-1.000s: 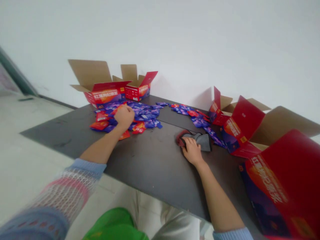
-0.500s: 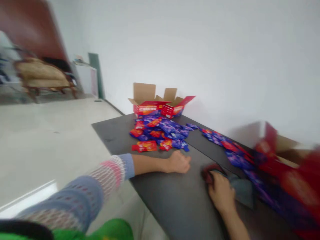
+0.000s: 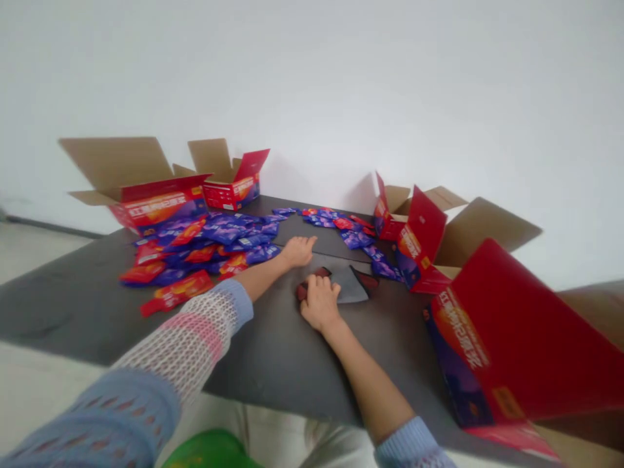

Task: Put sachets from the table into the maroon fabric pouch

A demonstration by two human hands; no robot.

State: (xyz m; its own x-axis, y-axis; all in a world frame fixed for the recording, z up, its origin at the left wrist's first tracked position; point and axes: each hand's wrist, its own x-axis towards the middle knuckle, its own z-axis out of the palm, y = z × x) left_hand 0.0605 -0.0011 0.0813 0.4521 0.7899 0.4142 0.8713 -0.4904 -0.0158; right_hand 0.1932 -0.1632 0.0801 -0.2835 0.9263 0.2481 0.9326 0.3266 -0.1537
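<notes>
My right hand (image 3: pixel 320 302) presses down on a grey and dark red cloth (image 3: pixel 351 287) on the dark tabletop. Its fingers are curled over the bunched dark red end, and the grey part spreads out to the right. Just beyond it, my left hand (image 3: pixel 298 252) is low over the table, fingers curled; their undersides are hidden, so I cannot make out anything in them. Left of that hand lies a heap of purple and red sachets (image 3: pixel 229 231). One red sachet (image 3: pixel 178 292) lies at the heap's near edge.
Two open red cartons (image 3: pixel 166 207) (image 3: pixel 233 194) stand behind the heap. More open cartons (image 3: pixel 412 250) (image 3: pixel 463 364) line the right side. A trail of sachets (image 3: pixel 355 239) runs along the back towards them. A white wall (image 3: pixel 312 97) rises behind the table (image 3: pixel 287 357).
My view has swung to the right, bringing the right-hand cartons into sight. My right hand and the cloth are now closer to my left hand. Both hands stay low at the tabletop.
</notes>
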